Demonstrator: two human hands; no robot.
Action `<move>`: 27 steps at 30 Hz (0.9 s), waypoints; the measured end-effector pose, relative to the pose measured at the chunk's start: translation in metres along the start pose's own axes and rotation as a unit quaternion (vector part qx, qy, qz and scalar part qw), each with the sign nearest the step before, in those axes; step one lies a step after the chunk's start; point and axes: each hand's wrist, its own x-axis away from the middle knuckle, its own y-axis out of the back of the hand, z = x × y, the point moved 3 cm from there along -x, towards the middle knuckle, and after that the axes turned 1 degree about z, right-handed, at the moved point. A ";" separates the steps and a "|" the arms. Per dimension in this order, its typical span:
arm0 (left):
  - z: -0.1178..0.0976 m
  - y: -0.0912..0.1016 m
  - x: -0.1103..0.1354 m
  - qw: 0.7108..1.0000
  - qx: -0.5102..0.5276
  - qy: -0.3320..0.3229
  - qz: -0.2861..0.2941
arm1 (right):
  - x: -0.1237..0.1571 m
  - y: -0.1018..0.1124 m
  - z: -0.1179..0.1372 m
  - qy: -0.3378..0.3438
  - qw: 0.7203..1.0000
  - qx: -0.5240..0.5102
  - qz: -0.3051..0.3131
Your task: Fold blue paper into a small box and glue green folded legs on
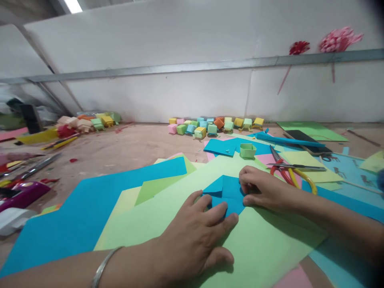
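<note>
A small blue paper (pixel 232 186) with folded corners lies on a large light green sheet (pixel 141 224). My left hand (pixel 207 224) rests over its near left side, fingers spread and pressing the paper down. At the paper's right edge, the thumb and curled fingers of my right hand (pixel 261 188) pinch it. A small green folded paper box (pixel 247 151) stands just beyond the blue paper. Right of my right hand lie scissors with red handles (pixel 280 170) and another pair with yellow handles (pixel 303 176), their blades crossing.
Several small coloured paper boxes (pixel 212 129) line the wall, with another cluster (pixel 90 122) at left. A large blue sheet (pixel 81 212) lies left. A dark phone (pixel 306 142) lies at back right. A purple tool (pixel 24 195) and pens sit at far left.
</note>
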 end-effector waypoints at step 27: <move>0.029 0.000 0.003 0.993 0.057 0.008 -0.099 | 0.010 0.007 -0.007 0.319 0.921 0.157 -0.158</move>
